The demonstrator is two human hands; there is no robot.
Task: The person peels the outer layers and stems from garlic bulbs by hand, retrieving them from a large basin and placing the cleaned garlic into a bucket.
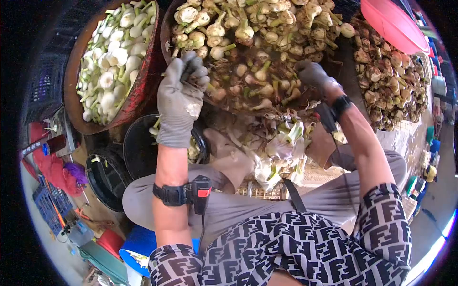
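Head view: my left grip (183, 90) is up at the near-left edge of the big tub (165, 35), gloved fingers curled in; can't tell if anything is pinched in it. My right grip (312, 74) is over the right side of that tub, fingers bent down by the bulbs; can't tell if it's closed on one. Soiled bulbs (262, 71) with short stems sit in murky brown water in front of me, between the two grips, heaped higher along the far side. Clean white bulbs (114, 59) nearly fill the red-sided basin (145, 86) to my left. A few pale ones show in the black bucket (136, 143) beside my left forearm. Loose skins and trimmings (284, 150) are piled between my legs. More brown, dirty bulbs (391, 76) lie to the right, near the pink basin (393, 24). My read: a good batch is clean, but the soiled stock looks bigger, so well short of done. Exact share: can't tell.
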